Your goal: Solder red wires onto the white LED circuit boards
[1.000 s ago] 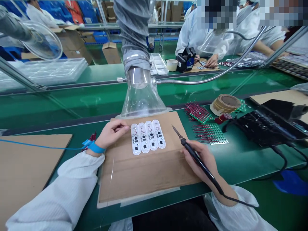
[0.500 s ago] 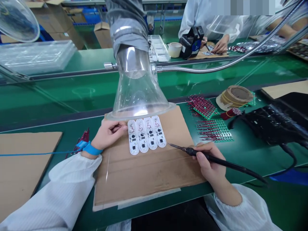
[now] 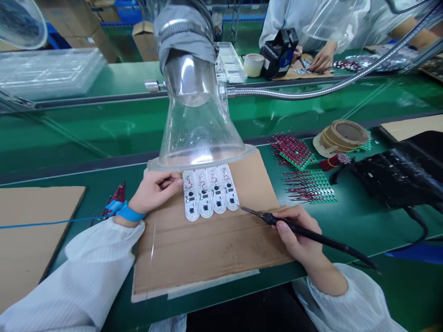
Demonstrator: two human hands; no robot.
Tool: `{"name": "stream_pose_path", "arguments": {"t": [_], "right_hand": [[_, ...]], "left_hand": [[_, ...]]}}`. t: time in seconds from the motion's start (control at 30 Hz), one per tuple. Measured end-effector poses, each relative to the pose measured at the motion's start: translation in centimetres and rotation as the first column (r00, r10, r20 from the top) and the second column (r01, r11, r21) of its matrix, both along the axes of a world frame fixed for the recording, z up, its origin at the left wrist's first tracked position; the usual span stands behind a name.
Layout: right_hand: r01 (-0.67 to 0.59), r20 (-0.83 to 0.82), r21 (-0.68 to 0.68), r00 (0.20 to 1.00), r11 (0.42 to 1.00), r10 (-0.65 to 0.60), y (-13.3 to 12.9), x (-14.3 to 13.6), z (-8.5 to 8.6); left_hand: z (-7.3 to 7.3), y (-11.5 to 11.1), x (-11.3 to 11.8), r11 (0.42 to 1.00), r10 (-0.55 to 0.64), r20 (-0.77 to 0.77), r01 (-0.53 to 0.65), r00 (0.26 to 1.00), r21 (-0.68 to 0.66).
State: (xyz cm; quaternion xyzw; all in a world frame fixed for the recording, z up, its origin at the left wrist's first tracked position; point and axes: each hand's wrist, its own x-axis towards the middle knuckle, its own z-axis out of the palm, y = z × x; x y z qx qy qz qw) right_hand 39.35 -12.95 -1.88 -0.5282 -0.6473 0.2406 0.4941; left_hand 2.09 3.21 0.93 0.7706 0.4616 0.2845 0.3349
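Note:
A row of several white rounded circuit boards [image 3: 212,194], joined side by side, lies on a brown cardboard sheet [image 3: 207,253]. Red wires show on their upper halves and dark chips on their lower halves. My left hand [image 3: 161,190], with a blue wrist strap [image 3: 129,213], is closed at the row's left edge, thumb and finger pinched there. My right hand [image 3: 301,233] grips a soldering iron [image 3: 277,219] like a pen. The iron's tip is close by the lower right corner of the rightmost board; whether it touches I cannot tell.
A clear fume hood [image 3: 202,131] hangs just above the boards. To the right are green boards with red wires [image 3: 311,186], a tape roll [image 3: 341,138] and a black device [image 3: 404,170]. Red wires [image 3: 116,200] lie left. Across the bench a co-worker's hands [image 3: 321,57] handle small boards.
My right hand has brought the iron slightly left, its tip nearer the rightmost board. My left hand stays at the row's left edge. The whole view has shifted a little.

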Motion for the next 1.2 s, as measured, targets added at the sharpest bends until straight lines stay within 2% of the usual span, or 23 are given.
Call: {"name": "stream_pose_path", "arguments": {"t": [0.17, 0.47, 0.73, 0.93, 1.2], "right_hand": [[0.022, -0.050, -0.016, 0.999, 1.000, -0.023, -0.07, -0.13, -0.01], [-0.015, 0.040, -0.029, 0.999, 0.999, 0.016, -0.02, 0.40, -0.49], [0.003, -0.033, -0.015, 0.999, 1.000, -0.004, -0.11, 0.16, -0.40], [-0.035, 0.032, -0.047, 0.999, 0.998, 0.037, 0.05, 0.26, -0.22], [-0.052, 0.023, -0.056, 0.998, 0.997, 0.054, 0.01, 0.35, -0.34]], "left_hand": [[-0.03, 0.01, 0.01, 1.000, -0.010, 0.016, 0.010, 1.000, -0.004], [-0.01, 0.03, 0.05, 0.999, -0.040, 0.042, 0.041, 0.998, -0.016], [0.09, 0.06, 0.23, 0.999, -0.046, 0.050, 0.047, 0.998, -0.017], [0.04, 0.07, 0.19, 0.999, -0.038, 0.026, 0.038, 0.999, -0.013], [0.01, 0.05, 0.27, 0.999, -0.039, 0.041, 0.040, 0.998, -0.036]]}}
